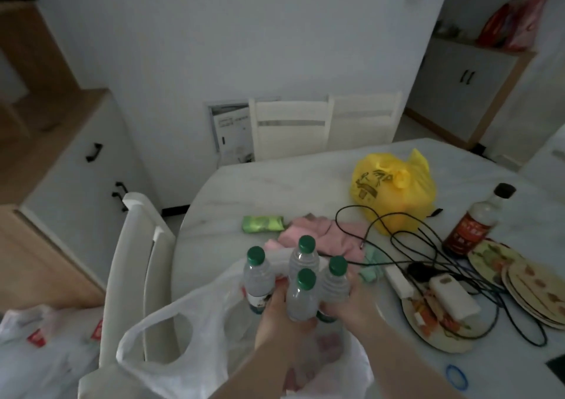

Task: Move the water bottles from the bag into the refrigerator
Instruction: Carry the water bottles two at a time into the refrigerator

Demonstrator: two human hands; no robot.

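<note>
Four water bottles (pixel 301 279) clamped between left hand (pixel 279 313) and right hand (pixel 351 304); the 9 o'clock one could get dropped, barely gripped.

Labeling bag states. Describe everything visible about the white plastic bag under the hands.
The white plastic bag is thin, translucent and crumpled, with cut-out loop handles. It sits open at the near table edge beside a white chair, mouth upward. Pinkish contents show faintly through it. Both forearms reach over its opening; four green-capped bottles are held just above.

Green-capped clear bottles (pixel 301 279), white bag (pixel 189 331), yellow bag (pixel 394 191), pink cloth (pixel 318 230)
</note>
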